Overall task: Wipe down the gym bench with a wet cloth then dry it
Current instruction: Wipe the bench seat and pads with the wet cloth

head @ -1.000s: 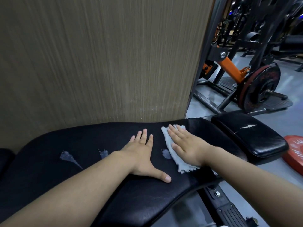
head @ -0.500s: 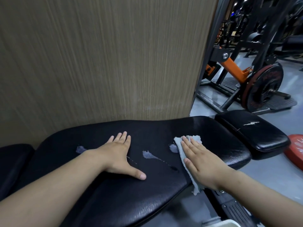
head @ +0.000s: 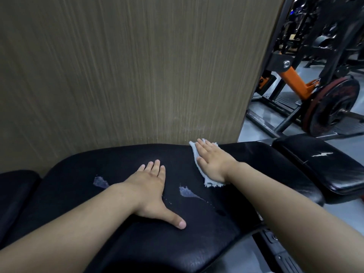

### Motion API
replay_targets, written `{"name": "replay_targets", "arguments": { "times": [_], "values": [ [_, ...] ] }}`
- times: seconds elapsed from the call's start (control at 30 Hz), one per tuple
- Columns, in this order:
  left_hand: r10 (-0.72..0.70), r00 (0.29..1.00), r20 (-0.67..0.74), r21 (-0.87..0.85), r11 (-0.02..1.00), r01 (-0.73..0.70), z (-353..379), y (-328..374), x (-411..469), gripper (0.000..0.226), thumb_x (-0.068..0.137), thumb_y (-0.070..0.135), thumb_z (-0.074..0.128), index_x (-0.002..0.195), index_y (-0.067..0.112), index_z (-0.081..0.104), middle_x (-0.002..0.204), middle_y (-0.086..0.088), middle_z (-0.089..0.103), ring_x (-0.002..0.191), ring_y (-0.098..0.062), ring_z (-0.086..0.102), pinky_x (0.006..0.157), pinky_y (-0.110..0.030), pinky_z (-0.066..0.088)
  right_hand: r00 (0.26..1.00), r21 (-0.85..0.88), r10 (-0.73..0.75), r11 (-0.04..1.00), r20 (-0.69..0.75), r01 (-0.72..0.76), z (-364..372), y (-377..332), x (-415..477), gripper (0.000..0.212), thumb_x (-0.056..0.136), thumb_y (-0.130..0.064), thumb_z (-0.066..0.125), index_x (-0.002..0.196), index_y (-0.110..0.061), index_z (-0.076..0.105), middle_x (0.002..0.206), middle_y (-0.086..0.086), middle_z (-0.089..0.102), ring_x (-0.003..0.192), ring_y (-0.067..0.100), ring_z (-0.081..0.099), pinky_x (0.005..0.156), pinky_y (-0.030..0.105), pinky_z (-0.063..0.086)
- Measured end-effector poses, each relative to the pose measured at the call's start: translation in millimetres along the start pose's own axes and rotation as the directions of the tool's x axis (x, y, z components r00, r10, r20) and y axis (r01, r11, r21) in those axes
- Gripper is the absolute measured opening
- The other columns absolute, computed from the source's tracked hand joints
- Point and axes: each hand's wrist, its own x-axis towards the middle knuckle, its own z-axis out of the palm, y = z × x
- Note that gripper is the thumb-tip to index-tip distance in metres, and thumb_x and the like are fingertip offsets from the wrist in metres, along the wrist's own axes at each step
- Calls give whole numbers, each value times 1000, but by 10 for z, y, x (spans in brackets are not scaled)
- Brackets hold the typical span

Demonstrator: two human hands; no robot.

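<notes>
A black padded gym bench (head: 122, 164) runs across the lower half of the view. My right hand (head: 213, 161) lies flat on a pale blue-white cloth (head: 213, 183), pressing it onto the pad near the far edge by the wall. The cloth shows beyond the fingertips and behind the wrist. My left hand (head: 151, 186) rests palm down with fingers spread on the middle of the pad, holding nothing. Two pale scuffed patches (head: 188, 192) mark the vinyl on either side of the left hand.
A wood-grain wall panel (head: 122, 71) stands right behind the bench. A separate black seat pad (head: 323, 162) with a white tear sits to the right. Beyond it stands an orange and black plate-loaded machine (head: 295, 81) with a weight plate (head: 332, 107) on grey floor.
My right hand has slid the cloth away from me, from the near part of the pad up to its far edge by the wall. My left hand has stayed flat on the pad.
</notes>
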Motion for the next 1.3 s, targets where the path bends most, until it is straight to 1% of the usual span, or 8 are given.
{"name": "replay_targets", "arguments": {
  "times": [0.23, 0.37, 0.5, 0.63, 0.73, 0.9, 1.13, 1.3],
  "values": [
    [-7, 1000, -13, -13, 1000, 6, -16, 3, -89, 161, 40, 103, 47, 153, 9, -16, 162, -10, -21, 149, -21, -20, 121, -51, -10, 999, 13, -45, 999, 18, 45, 15, -100, -378, 59, 106, -34, 14, 156, -11, -7, 164, 3, -15, 149, 13, -19, 113, 23, -16],
    [1, 995, -102, -94, 995, -10, 51, -31, -195, 159, 42, 103, 46, 153, 9, -17, 162, -7, -22, 148, -17, -22, 120, -52, -12, 995, 9, -103, 995, 14, 102, 89, -230, -924, 59, 106, -37, 13, 155, -14, -12, 161, -2, -22, 144, 7, -27, 113, 20, -20],
    [14, 979, -201, -166, 985, -48, 202, -141, -403, 150, 49, 103, 37, 153, 12, -19, 161, -4, -26, 147, -14, -25, 122, -47, -10, 989, -22, -147, 989, 17, 147, 158, -460, -1387, 74, 90, -54, -8, 153, -15, -14, 157, -4, -26, 136, 4, -38, 110, 17, -26],
    [-18, 976, -217, -153, 988, -16, 312, -339, -632, 149, 48, 104, 35, 154, 14, -17, 160, -1, -27, 146, -13, -25, 122, -45, -8, 988, -20, -148, 989, 36, 149, 233, -655, -1512, 85, 79, -57, -18, 153, -16, -16, 156, -4, -29, 143, 10, -33, 114, 22, -24],
    [-62, 971, -229, -141, 990, 30, 376, -489, -748, 151, 46, 105, 36, 153, 15, -20, 159, -1, -28, 145, -13, -27, 122, -43, -10, 991, -24, -134, 991, 20, 135, 227, -747, -1409, 78, 86, -54, -13, 154, -16, -15, 159, -3, -27, 145, 11, -30, 115, 24, -22],
    [-124, 966, -226, -176, 981, 85, 468, -626, -730, 158, 39, 107, 36, 152, 12, -21, 159, -4, -29, 144, -14, -30, 122, -40, -11, 996, -4, -85, 996, 15, 85, 182, -780, -950, 62, 105, -40, 12, 155, -12, -12, 162, 2, -22, 147, 12, -25, 115, 24, -18],
    [-146, 962, -232, -204, 974, 99, 528, -636, -661, 160, 39, 105, 41, 151, 12, -24, 156, -3, -36, 141, -13, -36, 121, -38, -12, 999, 2, 24, 1000, -27, -24, 144, -579, 75, 62, 105, -38, 13, 156, -7, -3, 165, 7, -10, 151, 16, -14, 123, 32, -6],
    [-161, 965, -206, -228, 967, 113, 577, -645, -649, 159, 39, 107, 38, 151, 12, -24, 156, -2, -35, 140, -12, -37, 121, -38, -13, 1000, -11, 10, 1000, -18, -11, 75, -516, 418, 60, 105, -37, 14, 157, -9, 2, 166, 6, -5, 152, 17, -9, 123, 32, -3]
  ]
}}
